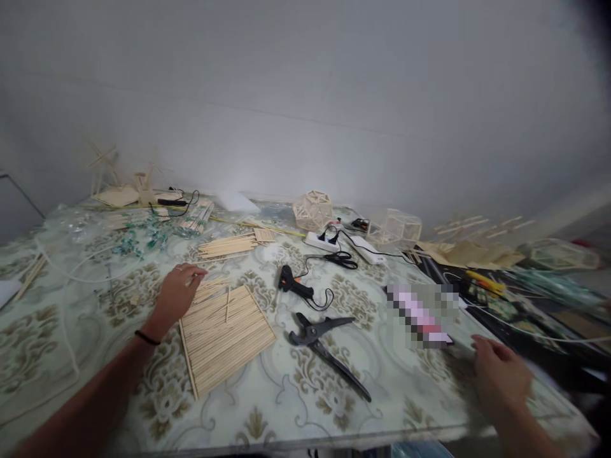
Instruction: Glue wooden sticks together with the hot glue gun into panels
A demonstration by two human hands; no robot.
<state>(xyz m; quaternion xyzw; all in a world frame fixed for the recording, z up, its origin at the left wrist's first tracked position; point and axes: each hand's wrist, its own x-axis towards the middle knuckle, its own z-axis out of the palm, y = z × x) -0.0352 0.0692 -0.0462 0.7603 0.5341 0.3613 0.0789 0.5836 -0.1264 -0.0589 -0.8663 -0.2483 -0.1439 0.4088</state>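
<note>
My left hand (179, 292) is over the left back corner of a flat panel of thin wooden sticks (224, 350). Its fingers are pinched together, and whatever lies between them is too small to make out. Short loose sticks (210, 289) lie just beyond the panel, and a few rest on top of it. My right hand (503, 375) is by the table's right edge, fingers loosely bent and apart, with nothing seen in them. Between the hands lie black-handled cutters (329, 350), their jaws toward the panel. A black hot glue gun (293, 283) lies behind them.
Black scissors (341, 259) and a white power strip (322, 241) lie farther back. A stick bundle (228, 246) and a polyhedral stick frame (312, 210) are near the wall. A pixelated pink object (420, 315) lies right of the cutters. Cords cross the patterned tablecloth (258, 423).
</note>
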